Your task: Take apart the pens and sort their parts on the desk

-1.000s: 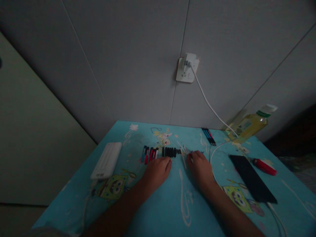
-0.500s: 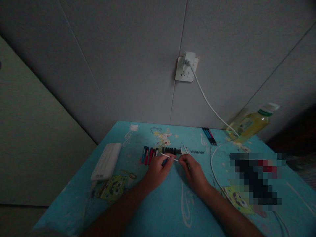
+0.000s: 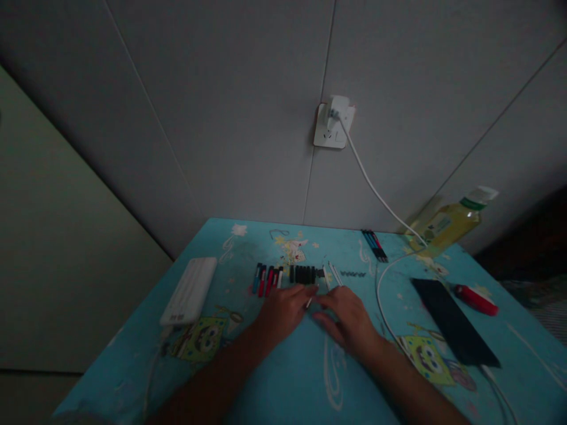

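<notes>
My left hand (image 3: 287, 308) is closed, its fingertips pinching a thin white pen refill (image 3: 309, 303) whose end shows beneath them. Just to its right, my right hand (image 3: 349, 316) has thumb and forefinger apart, with nothing visible held. Its fingertips are close to the refill; I cannot tell whether they touch it. Beyond the hands lie blue and red pen barrels (image 3: 268, 280), a row of black pen parts (image 3: 303, 274), more thin white refills (image 3: 335, 274) and small dark springs (image 3: 353, 274). Several slim pens (image 3: 374, 245) lie together near the wall.
A white power bank (image 3: 189, 290) with a cable lies at left on the blue patterned table (image 3: 283, 378). At right are a dark phone-like slab (image 3: 456, 321), a red object (image 3: 476, 300) and a yellow-liquid bottle (image 3: 452, 225). A white cable (image 3: 376, 192) runs down from the wall socket (image 3: 330, 133).
The refill has swung from lying across between both hands to pointing down under my left fingers. My right fingers have come off it and spread; both hands are slightly lower.
</notes>
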Demonstrator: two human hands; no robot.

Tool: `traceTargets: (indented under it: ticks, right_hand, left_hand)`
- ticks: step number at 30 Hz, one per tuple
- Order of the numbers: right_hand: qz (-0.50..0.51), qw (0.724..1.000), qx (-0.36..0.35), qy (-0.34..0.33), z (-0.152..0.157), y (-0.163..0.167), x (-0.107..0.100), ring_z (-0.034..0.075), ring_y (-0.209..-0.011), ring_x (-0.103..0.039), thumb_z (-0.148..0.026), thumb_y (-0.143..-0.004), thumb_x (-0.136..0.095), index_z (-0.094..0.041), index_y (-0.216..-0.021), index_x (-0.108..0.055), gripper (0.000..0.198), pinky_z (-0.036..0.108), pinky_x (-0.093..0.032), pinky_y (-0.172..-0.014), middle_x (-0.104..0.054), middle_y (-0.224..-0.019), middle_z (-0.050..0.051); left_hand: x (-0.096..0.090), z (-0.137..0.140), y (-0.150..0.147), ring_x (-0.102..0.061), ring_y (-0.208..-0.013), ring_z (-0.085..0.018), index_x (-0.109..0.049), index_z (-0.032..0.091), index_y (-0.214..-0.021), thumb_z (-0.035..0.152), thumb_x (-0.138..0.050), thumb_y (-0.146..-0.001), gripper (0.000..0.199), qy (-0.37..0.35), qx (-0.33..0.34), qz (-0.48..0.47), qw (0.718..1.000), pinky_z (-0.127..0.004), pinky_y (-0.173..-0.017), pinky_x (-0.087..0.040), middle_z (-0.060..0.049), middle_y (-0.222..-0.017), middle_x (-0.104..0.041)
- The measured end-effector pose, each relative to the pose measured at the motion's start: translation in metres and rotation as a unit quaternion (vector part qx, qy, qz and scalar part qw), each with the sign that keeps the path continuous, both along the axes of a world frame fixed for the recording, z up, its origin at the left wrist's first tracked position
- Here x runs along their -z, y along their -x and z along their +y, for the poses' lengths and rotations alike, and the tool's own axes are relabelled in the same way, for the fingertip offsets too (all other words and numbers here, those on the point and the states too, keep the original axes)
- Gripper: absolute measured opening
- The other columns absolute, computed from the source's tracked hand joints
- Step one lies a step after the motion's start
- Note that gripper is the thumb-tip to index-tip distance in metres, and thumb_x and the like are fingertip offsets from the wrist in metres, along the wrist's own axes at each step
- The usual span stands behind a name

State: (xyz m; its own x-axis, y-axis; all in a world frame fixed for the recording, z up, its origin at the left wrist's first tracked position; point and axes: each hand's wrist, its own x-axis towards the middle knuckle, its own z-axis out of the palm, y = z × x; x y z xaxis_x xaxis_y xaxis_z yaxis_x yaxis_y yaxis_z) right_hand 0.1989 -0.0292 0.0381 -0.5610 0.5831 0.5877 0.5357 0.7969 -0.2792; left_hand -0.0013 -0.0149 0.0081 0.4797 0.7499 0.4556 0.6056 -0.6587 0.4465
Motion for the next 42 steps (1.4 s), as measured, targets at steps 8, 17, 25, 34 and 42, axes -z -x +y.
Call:
traceTargets:
  ticks: [8, 17, 25, 34, 42]
  right_hand:
    - [-0.120, 0.991, -0.031, -0.056, -0.005, 0.001, -0.002, 0.017, -0.074, -0.060, -0.017, -0.098, -0.047, -0.021, -0.107, -0.064, 0.020, 0.032, -0.043, -0.068, -0.068, -0.082, 0.004]
    - [-0.112, 0.982, 0.149, -0.031, 0.006, -0.024, -0.005, 0.022, -0.086, -0.058, -0.016, -0.096, -0.049, -0.018, -0.102, -0.064, 0.016, 0.035, -0.044, -0.079, -0.069, -0.093, 0.008]
    - [-0.220, 0.948, 0.230, 0.008, 0.013, -0.022, 0.000, 0.022, -0.078, -0.054, -0.013, -0.094, -0.051, -0.018, -0.083, -0.062, 0.016, 0.033, -0.036, -0.073, -0.063, -0.078, 0.006]
    - [-0.286, 0.931, 0.221, 0.047, 0.009, -0.019, 0.001, 0.023, -0.084, -0.057, -0.008, -0.088, -0.057, -0.019, -0.086, -0.062, 0.012, 0.034, -0.036, -0.073, -0.065, -0.087, 0.007]
    - [-0.286, 0.920, 0.262, 0.061, 0.012, -0.026, 0.004, 0.025, -0.084, -0.059, -0.012, -0.089, -0.057, -0.020, -0.085, -0.063, 0.011, 0.034, -0.039, -0.071, -0.065, -0.086, 0.007]
  left_hand:
    - [-0.003, -0.005, -0.002, -0.068, -0.080, -0.017, -0.056, 0.025, -0.134, 0.024, -0.048, -0.097, 0.037, 0.004, 0.009, 0.104, 0.994, -0.029, -0.073, -0.057, -0.005, -0.091, -0.069]
    - [-0.006, 0.001, -0.003, -0.069, -0.088, -0.018, -0.057, 0.021, -0.132, 0.030, -0.040, -0.101, 0.036, 0.013, -0.073, 0.010, 0.997, -0.031, -0.084, -0.055, -0.008, -0.100, -0.072]
    - [-0.009, -0.014, -0.017, -0.068, -0.084, -0.018, -0.067, 0.026, -0.115, 0.031, -0.041, -0.101, 0.030, 0.033, -0.032, 0.104, 0.993, -0.030, -0.077, -0.053, -0.006, -0.094, -0.070]
    - [-0.010, -0.020, -0.034, -0.067, -0.080, -0.021, -0.062, 0.026, -0.118, 0.043, -0.051, -0.096, 0.030, 0.053, -0.049, 0.199, 0.977, -0.032, -0.067, -0.052, -0.005, -0.101, -0.067]
    - [-0.013, -0.013, -0.049, -0.068, -0.079, -0.022, -0.059, 0.025, -0.120, 0.042, -0.050, -0.096, 0.030, 0.038, -0.065, 0.228, 0.971, -0.033, -0.064, -0.052, -0.006, -0.113, -0.064]
